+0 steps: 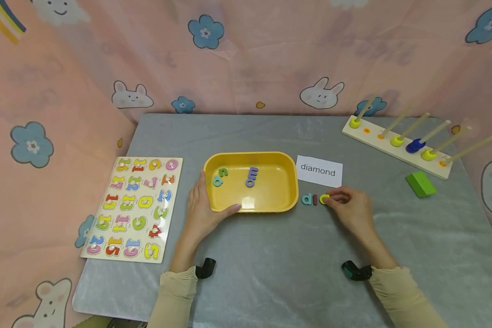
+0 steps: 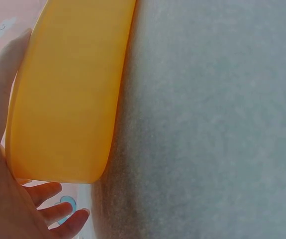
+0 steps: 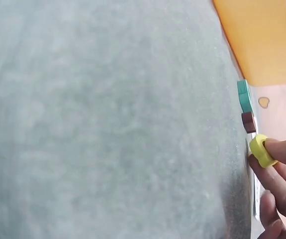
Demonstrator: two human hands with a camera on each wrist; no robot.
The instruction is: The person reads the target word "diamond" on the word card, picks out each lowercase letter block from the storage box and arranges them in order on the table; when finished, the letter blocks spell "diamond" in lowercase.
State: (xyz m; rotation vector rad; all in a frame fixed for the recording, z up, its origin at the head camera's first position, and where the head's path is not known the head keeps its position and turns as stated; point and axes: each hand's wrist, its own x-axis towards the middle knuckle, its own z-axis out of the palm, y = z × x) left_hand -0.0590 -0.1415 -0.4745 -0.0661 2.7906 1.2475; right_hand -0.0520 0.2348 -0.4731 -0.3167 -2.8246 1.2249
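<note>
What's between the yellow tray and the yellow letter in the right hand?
A teal letter d and a brown straight letter, side by side; head and right wrist views both show them.

The tray [image 1: 270, 193] was plain yellow, with purple letters [image 1: 252, 172], a green letter [image 1: 223, 171] and a light-blue letter [image 1: 217, 181]; the grey desk [image 1: 279, 273] carried a teal letter [image 1: 306, 199], a reddish-brown letter [image 1: 315, 199] and a yellow letter [image 1: 323, 198]. The card [image 1: 319, 180] was white with dark print, the number board [image 1: 173, 189] cream with multicoloured numerals [image 1: 139, 165], the block [image 1: 420, 184] bright green. The pink backdrop [image 1: 254, 59] displayed blue flowers [image 1: 206, 32] and white rabbits [image 1: 321, 95].
</note>
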